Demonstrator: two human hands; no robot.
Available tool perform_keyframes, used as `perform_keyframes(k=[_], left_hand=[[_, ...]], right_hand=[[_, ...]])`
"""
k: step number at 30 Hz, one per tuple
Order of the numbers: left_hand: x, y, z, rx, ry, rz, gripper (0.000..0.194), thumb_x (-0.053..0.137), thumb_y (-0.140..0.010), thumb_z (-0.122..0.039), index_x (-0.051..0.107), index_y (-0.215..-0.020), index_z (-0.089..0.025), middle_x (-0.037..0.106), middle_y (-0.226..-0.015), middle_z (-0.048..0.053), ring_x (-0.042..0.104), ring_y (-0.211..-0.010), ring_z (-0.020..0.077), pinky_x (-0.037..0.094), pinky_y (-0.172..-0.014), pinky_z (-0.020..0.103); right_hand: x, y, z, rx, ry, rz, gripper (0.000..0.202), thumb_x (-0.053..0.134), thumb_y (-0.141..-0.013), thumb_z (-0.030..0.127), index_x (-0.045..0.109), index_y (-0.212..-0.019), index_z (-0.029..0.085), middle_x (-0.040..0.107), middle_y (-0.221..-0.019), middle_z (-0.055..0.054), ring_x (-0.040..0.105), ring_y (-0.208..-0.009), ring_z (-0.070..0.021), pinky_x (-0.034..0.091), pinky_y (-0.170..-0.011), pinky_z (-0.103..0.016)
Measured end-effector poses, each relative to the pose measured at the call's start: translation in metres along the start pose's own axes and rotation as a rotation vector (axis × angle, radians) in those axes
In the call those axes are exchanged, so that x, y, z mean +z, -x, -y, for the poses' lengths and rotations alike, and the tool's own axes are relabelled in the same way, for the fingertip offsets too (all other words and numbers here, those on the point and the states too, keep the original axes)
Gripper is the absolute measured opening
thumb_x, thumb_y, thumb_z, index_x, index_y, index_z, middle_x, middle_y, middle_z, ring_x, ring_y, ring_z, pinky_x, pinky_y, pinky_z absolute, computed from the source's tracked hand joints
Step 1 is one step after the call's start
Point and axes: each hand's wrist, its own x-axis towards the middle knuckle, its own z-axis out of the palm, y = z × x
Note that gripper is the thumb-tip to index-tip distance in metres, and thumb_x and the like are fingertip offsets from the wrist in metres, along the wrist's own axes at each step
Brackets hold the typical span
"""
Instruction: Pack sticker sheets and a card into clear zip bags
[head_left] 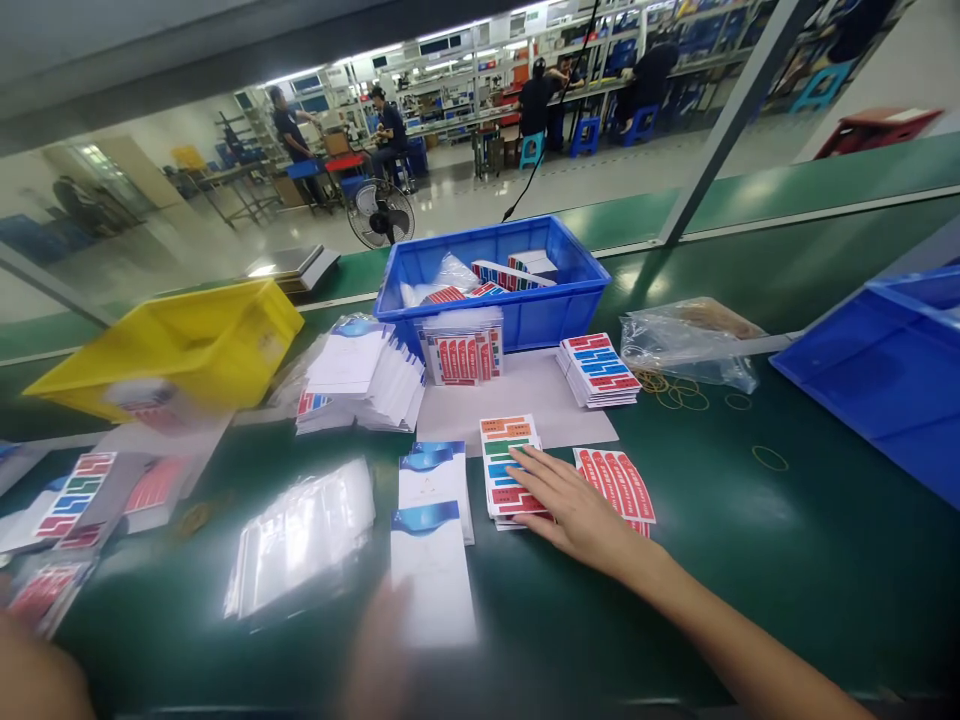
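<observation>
My right hand [574, 508] lies with outstretched fingers on a stack of colourful sticker sheets [508, 440] printed in orange, green, blue and red. Beside it, partly under the hand, are red curved sticker strips [626, 485]. My left hand [381, 635] is smeared by motion at the left edge of a white leaflet with a blue top [431, 570]; whether it grips the leaflet cannot be told. That leaflet overlaps a pile of similar leaflets [435, 475]. Left of them lies a stack of clear plastic sleeves [304, 530].
A blue bin [491, 315] with packed sheets stands behind, near a leaflet stack [356, 375] and another sticker stack [598, 368]. A yellow bin [172, 335] is left, a blue bin [885, 380] right. Rubber bands [679, 393] lie by a plastic bag [690, 335]. A blurred arm [34, 665] shows lower left.
</observation>
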Motion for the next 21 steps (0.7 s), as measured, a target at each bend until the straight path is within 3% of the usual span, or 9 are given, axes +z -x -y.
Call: perform_keyframes(k=[5, 12, 17, 21], left_hand=[[0.014, -0.001, -0.014, 0.009, -0.054, -0.058, 0.051, 0.071, -0.072, -0.029, 0.061, -0.121, -0.025, 0.073, -0.11, 0.007, 0.063, -0.11, 0.0347, 0.058, -0.082, 0.04], [0.001, 0.014, -0.008, 0.044, 0.038, -0.15, 0.047, 0.077, -0.064, -0.026, 0.068, -0.108, -0.013, 0.075, -0.097, 0.015, 0.065, -0.104, 0.0379, 0.057, -0.083, 0.042], [-0.008, 0.016, -0.003, 0.091, 0.155, -0.231, 0.026, 0.07, -0.071, -0.026, 0.073, -0.096, -0.02, 0.077, -0.092, 0.006, 0.065, -0.105, 0.0344, 0.057, -0.074, 0.038], [-0.008, 0.015, -0.013, 0.104, 0.182, -0.238, 0.02, 0.065, -0.075, -0.024, 0.074, -0.093, -0.022, 0.077, -0.09, 0.002, 0.064, -0.106, 0.0322, 0.057, -0.068, 0.034]], right_hand=[[-0.003, -0.028, -0.021, 0.122, -0.01, -0.158, 0.038, 0.045, -0.096, 0.025, 0.051, -0.132, 0.016, 0.052, -0.138, -0.014, 0.042, -0.131, -0.0289, 0.042, -0.105, -0.051], [0.01, -0.059, -0.051, 0.108, 0.141, -0.018, 0.039, 0.045, -0.092, 0.029, 0.058, -0.124, 0.01, 0.051, -0.137, -0.018, 0.042, -0.13, -0.0349, 0.043, -0.103, -0.052], [0.015, -0.059, -0.058, 0.081, 0.182, -0.02, 0.044, 0.037, -0.094, 0.036, 0.058, -0.123, 0.01, 0.058, -0.131, -0.015, 0.047, -0.125, -0.0346, 0.047, -0.097, -0.051], [0.014, -0.063, -0.051, 0.058, 0.156, -0.072, 0.042, 0.036, -0.095, 0.038, 0.06, -0.117, 0.012, 0.059, -0.128, -0.017, 0.051, -0.121, -0.0349, 0.047, -0.094, -0.052]])
